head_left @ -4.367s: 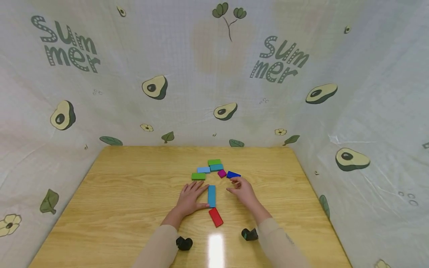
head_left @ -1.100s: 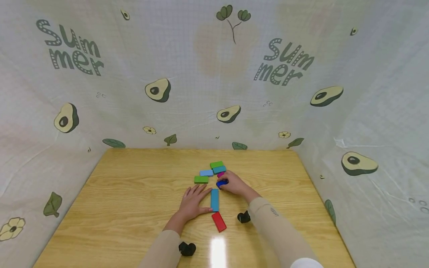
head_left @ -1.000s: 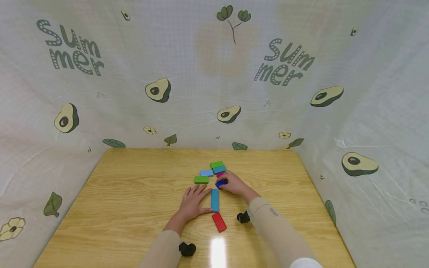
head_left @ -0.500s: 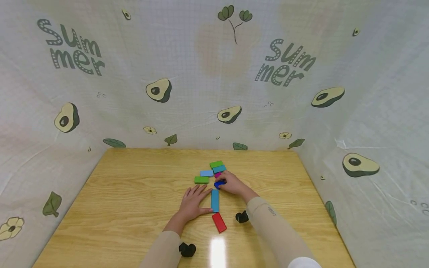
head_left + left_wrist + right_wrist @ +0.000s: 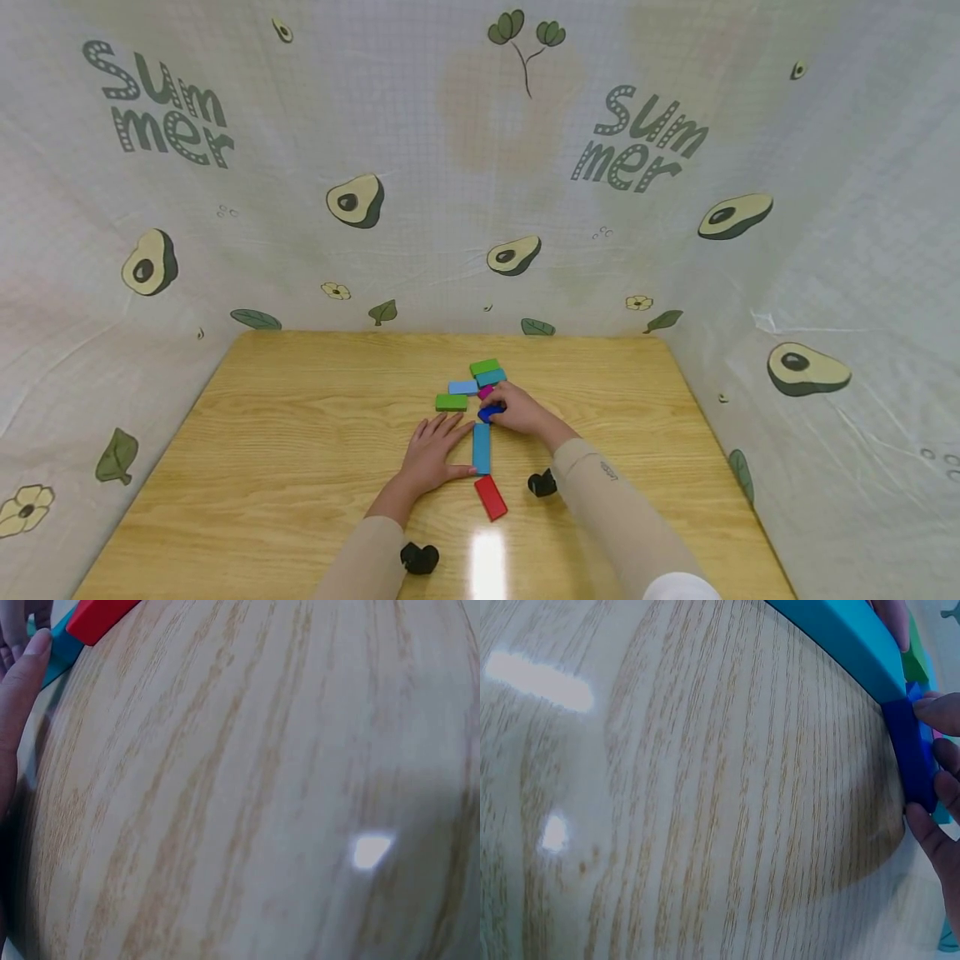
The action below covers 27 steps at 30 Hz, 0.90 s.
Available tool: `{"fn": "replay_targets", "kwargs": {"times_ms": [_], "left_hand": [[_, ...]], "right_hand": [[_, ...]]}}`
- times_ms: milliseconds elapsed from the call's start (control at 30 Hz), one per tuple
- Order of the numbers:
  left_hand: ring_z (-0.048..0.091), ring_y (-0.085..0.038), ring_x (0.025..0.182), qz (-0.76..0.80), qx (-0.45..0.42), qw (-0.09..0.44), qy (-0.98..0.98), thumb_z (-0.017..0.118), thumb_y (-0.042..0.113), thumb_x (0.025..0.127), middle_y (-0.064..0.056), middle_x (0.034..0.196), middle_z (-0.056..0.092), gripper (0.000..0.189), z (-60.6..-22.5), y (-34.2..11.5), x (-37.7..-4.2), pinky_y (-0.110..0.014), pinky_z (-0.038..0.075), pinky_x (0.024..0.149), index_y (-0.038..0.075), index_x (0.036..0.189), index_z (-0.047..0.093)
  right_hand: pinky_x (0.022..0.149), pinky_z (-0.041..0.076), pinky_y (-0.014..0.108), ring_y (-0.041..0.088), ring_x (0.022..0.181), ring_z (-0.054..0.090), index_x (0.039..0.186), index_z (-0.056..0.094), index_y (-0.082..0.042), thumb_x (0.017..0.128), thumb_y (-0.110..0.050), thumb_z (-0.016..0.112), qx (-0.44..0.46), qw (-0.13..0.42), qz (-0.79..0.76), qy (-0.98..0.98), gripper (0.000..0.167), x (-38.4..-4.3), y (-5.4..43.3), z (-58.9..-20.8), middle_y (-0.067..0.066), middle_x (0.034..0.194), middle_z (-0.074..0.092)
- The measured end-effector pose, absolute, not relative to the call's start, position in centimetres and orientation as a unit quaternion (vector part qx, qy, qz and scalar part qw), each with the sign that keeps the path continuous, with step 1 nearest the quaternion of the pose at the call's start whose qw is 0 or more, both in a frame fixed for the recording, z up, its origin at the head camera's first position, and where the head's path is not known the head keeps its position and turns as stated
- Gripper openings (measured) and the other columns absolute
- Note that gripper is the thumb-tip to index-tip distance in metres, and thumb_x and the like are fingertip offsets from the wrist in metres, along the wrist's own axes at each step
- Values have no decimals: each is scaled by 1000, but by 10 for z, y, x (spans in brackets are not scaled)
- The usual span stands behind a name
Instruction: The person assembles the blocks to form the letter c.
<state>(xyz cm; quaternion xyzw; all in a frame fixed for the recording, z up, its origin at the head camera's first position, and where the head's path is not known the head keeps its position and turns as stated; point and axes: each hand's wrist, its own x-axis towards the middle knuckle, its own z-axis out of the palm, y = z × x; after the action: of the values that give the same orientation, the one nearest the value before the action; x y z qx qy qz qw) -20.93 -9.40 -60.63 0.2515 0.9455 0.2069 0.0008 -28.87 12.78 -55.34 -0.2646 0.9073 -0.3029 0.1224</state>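
My left hand (image 5: pixel 429 457) lies on the table with fingers spread; its index fingertip and thumb (image 5: pixel 22 686) touch the left side of an upright-lying light blue block (image 5: pixel 482 449). My right hand (image 5: pixel 519 410) pinches a dark blue block (image 5: pixel 491 413) between thumb and fingers. In the right wrist view this dark blue block (image 5: pixel 911 754) meets the end of the light blue block (image 5: pixel 847 641). A magenta block (image 5: pixel 486 392), partly hidden, sits just beyond the right fingers. Below the light blue block lies a tilted red block (image 5: pixel 491 497), its corner close to it.
Beyond the hands lie a green block (image 5: pixel 451 403), a pale blue block (image 5: pixel 462 388), a teal block (image 5: pixel 491 377) and another green block (image 5: pixel 484 367), in a stepped group. Black wrist cameras (image 5: pixel 419 558) hang by both sleeves. A printed cloth (image 5: pixel 420 275) encloses the wooden table (image 5: pixel 300 467).
My right hand has come left, gripped the dark blue block and brought it to the far end of the light blue block. The magenta block has shifted slightly left. My left hand has stayed.
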Motion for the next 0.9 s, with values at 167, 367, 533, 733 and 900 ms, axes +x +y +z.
{"fn": "replay_targets", "kwargs": {"times_ms": [167, 367, 533, 733, 900], "left_hand": [[20, -33, 144, 208, 251, 0, 946, 60, 68, 83, -3, 156, 31, 83, -607, -94, -210, -58, 10, 114, 25, 151, 39], [20, -33, 144, 205, 252, 0, 946, 58, 71, 82, -3, 156, 31, 84, -609, -95, -211, -57, 10, 114, 26, 151, 39], [22, -34, 144, 211, 252, -3, 944, 60, 69, 82, -4, 156, 33, 84, -608, -96, -210, -58, 11, 114, 25, 151, 40], [22, -34, 144, 209, 254, -4, 944, 59, 71, 82, -4, 156, 32, 85, -608, -96, -209, -57, 11, 114, 25, 151, 40], [22, -34, 143, 214, 257, -14, 942, 59, 71, 82, -4, 155, 33, 85, -611, -95, -210, -57, 12, 114, 25, 151, 40]], "right_hand": [[86, 46, 37, 19, 93, 52, 112, 71, -9, 90, -7, 68, -268, 121, -298, 908, 22, -290, 128, -554, 3, 103, 53], [91, 47, 40, 21, 99, 54, 112, 71, -10, 90, -8, 69, -264, 129, -292, 910, 22, -291, 128, -552, 4, 109, 55], [95, 46, 41, 22, 104, 55, 111, 72, -10, 90, -12, 70, -241, 125, -298, 915, 21, -296, 126, -550, 3, 109, 58], [86, 48, 38, 19, 95, 54, 111, 73, -9, 89, -12, 72, -208, 121, -308, 920, 22, -305, 125, -550, 3, 105, 59], [87, 49, 39, 21, 94, 55, 109, 73, -8, 88, -13, 74, -179, 94, -289, 936, 22, -312, 125, -548, 6, 103, 57]]}}
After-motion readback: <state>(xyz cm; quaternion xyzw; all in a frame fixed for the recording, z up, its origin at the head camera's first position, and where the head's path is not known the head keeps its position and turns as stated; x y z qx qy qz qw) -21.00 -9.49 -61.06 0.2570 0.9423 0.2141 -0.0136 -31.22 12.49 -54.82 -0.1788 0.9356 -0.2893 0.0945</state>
